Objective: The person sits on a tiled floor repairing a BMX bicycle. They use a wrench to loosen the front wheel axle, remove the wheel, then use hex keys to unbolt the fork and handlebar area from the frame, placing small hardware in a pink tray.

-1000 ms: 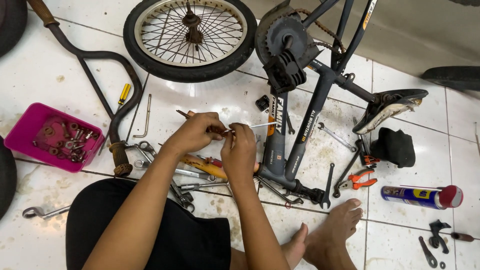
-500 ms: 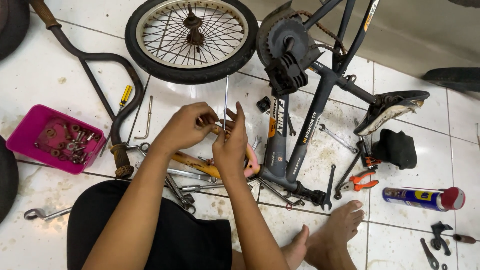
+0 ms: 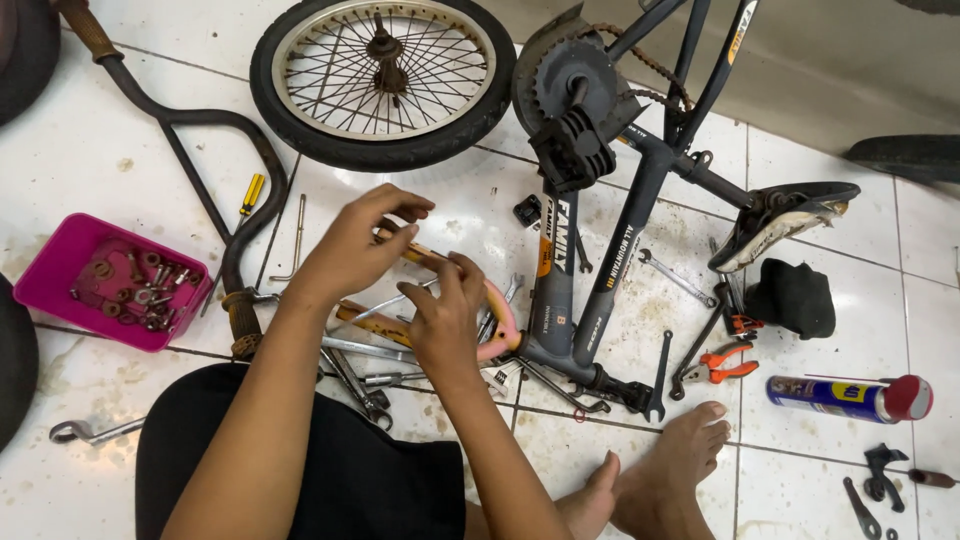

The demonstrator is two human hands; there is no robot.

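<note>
Both hands meet over a heap of tools on the white tiled floor (image 3: 120,130), just in front of the person's lap. The left hand (image 3: 362,245) hovers with its fingers curled loosely and its thumb and forefinger pinched near a small part; what that part is cannot be told, nor whether the fingers truly grip it. The right hand (image 3: 445,310) lies just below and to the right, fingers bent down onto the tools, touching a pink curved bar (image 3: 497,318) and an orange-handled tool (image 3: 375,318) beneath it; whether it grasps either one cannot be told.

Under the hands lie several steel wrenches (image 3: 350,378), crossing one another. Just to the right stands an upturned dark bicycle frame (image 3: 625,250) with its chainring (image 3: 580,85), chain and black pedal (image 3: 570,150); its saddle (image 3: 790,215) rests on the floor farther right. Above the hands lies a wheel (image 3: 385,75) with spokes and a black tyre. To the left a dark handlebar (image 3: 215,130) curves down past a yellow-handled screwdriver (image 3: 250,195), and a pink tray (image 3: 105,285) holds nuts and bolts. To the right are a black cloth (image 3: 795,298), orange pliers (image 3: 725,365) and a blue spray can (image 3: 850,398) with a red cap. The person's bare feet (image 3: 670,470) rest near the frame's lower end.
</note>
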